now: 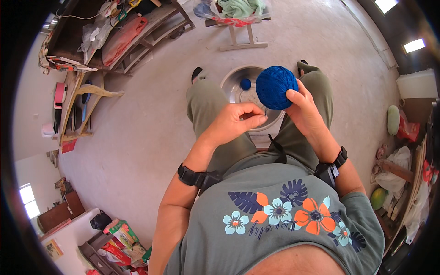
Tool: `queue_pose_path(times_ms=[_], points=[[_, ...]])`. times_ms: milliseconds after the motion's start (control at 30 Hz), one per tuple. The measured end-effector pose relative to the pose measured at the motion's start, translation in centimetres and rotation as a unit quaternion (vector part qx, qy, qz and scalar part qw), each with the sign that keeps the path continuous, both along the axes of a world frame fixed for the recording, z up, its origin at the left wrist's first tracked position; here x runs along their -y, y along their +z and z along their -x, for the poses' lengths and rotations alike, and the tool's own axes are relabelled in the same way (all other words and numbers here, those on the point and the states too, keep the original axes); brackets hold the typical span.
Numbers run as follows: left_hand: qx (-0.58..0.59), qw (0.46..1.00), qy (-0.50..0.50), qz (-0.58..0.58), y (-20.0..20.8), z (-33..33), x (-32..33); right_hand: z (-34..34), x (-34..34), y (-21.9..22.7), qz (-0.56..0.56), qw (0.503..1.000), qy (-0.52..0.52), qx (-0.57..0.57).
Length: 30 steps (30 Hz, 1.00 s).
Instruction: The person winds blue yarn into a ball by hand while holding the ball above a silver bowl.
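My right hand (302,101) grips a large ball of blue yarn (275,87) from its right and lower side, the thumb lying over the front. Just left of the ball, my left hand (238,120) is closed in a pinch with thumb and forefinger together. A dark yarn strand (266,110) runs between the ball and those fingertips. Below both hands, between my legs, stands a round metal basin (228,82) with a much smaller blue yarn ball (245,84) inside. The large ball hides part of the basin's right side.
A stool (243,39) ahead bears a plastic-lined heap of pale green cloth (240,8). Wooden shelving (151,34) with bags and tools stands at the far left. Along the right wall are a green melon (379,198), bags and boards. A grey rack (98,252) stands lower left.
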<state>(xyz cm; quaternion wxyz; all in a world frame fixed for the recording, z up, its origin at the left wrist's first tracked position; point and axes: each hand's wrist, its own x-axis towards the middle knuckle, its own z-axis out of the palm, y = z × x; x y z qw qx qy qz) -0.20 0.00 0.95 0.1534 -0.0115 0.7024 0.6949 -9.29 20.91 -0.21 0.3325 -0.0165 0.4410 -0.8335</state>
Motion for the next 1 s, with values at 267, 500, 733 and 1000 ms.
queue_pose_path(times_ms=[267,500,733,1000], points=[[-0.066,0.996,-0.06,-0.01,2.7,0.6,1.9,-0.1,-1.4,0.2,-0.236,0.946,0.104,-0.196],[-0.131,0.981,-0.097,0.105,3.4,1.7,2.1,0.2,-1.9,1.9,-0.196,0.925,0.306,-0.107],[-0.018,0.998,0.035,-0.054,0.6,1.6,2.3,0.1,-3.1,1.1,0.046,0.955,0.292,-0.011],[0.002,1.0,-0.018,0.013,-0.6,0.4,0.7,0.4,-1.1,1.6,0.061,0.997,0.052,0.005]])
